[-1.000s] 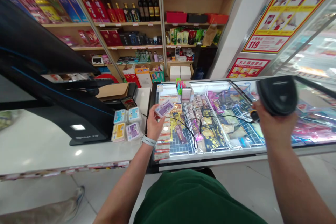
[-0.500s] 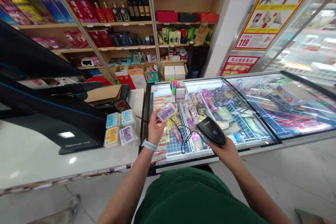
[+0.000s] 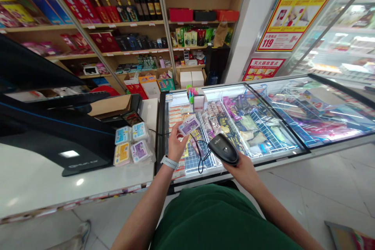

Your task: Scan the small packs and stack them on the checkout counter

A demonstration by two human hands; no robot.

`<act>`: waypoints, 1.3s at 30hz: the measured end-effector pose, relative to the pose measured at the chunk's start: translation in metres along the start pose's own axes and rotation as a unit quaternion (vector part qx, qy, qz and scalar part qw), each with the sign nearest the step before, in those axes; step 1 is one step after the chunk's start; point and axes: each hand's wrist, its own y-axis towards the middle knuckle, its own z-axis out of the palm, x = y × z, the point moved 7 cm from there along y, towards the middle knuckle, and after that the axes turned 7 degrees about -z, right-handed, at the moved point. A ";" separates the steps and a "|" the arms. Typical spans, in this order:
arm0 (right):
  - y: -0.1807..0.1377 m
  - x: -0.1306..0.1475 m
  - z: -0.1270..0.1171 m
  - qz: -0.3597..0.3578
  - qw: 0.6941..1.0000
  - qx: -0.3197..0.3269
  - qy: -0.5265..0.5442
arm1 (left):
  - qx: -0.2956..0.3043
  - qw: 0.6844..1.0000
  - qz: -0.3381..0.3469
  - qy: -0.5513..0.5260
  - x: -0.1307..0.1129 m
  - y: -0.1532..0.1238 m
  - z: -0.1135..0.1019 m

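My left hand [image 3: 175, 144] grips a small purple and white packet [image 3: 189, 125] over the glass lid of a chest freezer [image 3: 263, 152]. My right hand [image 3: 241, 166] is wrapped round a black handheld barcode scanner [image 3: 224, 148], whose head points left toward the packet from close by. The scanner's black cable [image 3: 199, 152] loops across the freezer glass. A white watch is on my left wrist.
A white counter [image 3: 38, 179] at the left carries a black checkout terminal [image 3: 52, 125] and a four-pack of small tubs [image 3: 131, 145]. Wooden shelves [image 3: 117, 23] of boxes and bottles fill the back wall. A glass-door cooler [image 3: 336, 47] stands at the right.
My right hand has swung the scanner down from the upper right to just beside the packet. My left hand has held the packet almost still.
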 end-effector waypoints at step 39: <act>0.014 -0.005 0.015 -0.010 0.998 0.045 -0.040 | -0.021 0.999 -0.017 0.020 0.017 0.010 -0.008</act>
